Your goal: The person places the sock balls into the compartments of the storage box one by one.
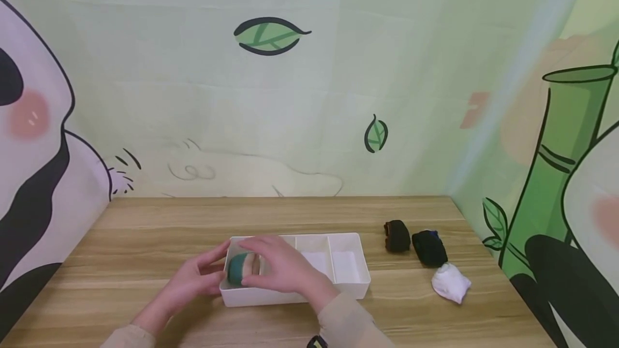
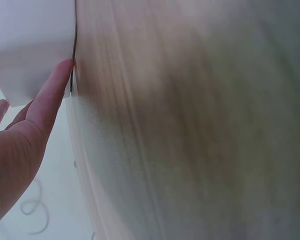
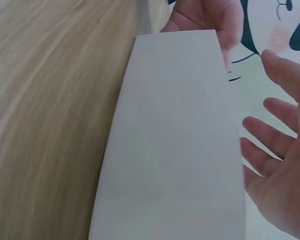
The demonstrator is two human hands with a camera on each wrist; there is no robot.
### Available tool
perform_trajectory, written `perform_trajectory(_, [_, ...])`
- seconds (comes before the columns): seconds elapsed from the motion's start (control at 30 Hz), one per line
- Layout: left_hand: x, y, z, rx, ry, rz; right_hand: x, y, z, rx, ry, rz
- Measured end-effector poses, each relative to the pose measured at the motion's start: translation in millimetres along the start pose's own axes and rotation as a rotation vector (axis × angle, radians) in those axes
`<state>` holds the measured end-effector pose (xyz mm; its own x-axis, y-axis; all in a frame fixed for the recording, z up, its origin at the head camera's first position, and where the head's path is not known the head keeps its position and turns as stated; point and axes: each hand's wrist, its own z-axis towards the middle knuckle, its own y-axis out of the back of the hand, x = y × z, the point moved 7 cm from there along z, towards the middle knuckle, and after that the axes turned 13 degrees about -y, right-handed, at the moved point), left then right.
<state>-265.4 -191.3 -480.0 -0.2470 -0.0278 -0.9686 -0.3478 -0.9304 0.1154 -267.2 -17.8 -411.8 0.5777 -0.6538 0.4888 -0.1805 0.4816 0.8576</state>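
Observation:
A white divided box lies on the wooden table. In its left end compartment sits a rolled-up teal and beige striped sock. My right hand is over that compartment, fingers and thumb spread on either side of the sock; in the right wrist view the right hand shows loosely extended fingers above the box's side wall. At the box's left end my left hand touches the outer wall. The left wrist view shows the left hand with a straight finger along the box's bottom edge.
To the right of the box lie a dark rolled sock, a black one and a white bundle. Behind the table hangs a printed cloth backdrop with pandas and leaves.

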Motion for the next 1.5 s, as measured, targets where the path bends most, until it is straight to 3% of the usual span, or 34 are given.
perform_trajectory(0.2, [0.3, 0.4, 0.1, -0.006, 0.004, 0.005, -5, 11, -12.6, -0.028, -0.019, 0.020])
perform_trajectory(0.87, [0.5, 1.2, 0.2, -0.014, 0.004, 0.015, -27, 51, -58.4, -0.221, 0.090, 0.042])
perform_trajectory(1.27, [-1.1, -1.5, -0.3, -0.015, 0.013, 0.010, -45, 67, -85.7, -0.320, 0.076, 0.062])
perform_trajectory(1.5, [0.4, -0.5, -0.2, -0.016, 0.018, 0.014, -68, 76, -103.8, -0.356, 0.012, 0.090])
